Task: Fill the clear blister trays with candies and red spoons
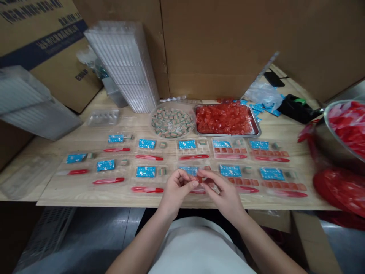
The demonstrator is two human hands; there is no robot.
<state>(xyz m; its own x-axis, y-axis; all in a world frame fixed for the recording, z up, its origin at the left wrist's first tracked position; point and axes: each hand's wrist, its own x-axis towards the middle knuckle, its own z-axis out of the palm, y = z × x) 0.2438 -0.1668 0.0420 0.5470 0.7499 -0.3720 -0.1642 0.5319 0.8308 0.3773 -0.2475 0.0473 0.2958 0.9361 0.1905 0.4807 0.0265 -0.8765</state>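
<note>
My left hand (177, 191) and my right hand (225, 196) meet over a clear plastic tray in the front row, fingertips closed together on a small translucent red piece (199, 179). Partly covered by my hands, that tray holds a blue patterned packet (188, 170). To the right, another tray carries a blue packet (229, 170), a small striped block (247, 170), a row of red squares (248, 182) and a red pen-shaped item (247, 189). Left of my hands, a tray has a blue packet (146, 171), a block (162, 171) and a red pen-shaped item (147, 189).
Behind the trays stand a round tub of striped blocks (172, 122) and a metal pan (256, 129) heaped with red pieces (224, 118). Stacked clear trays (125, 64) rise at the back left. A tape dispenser (298, 108) and a metal bowl (327, 131) are on the right.
</note>
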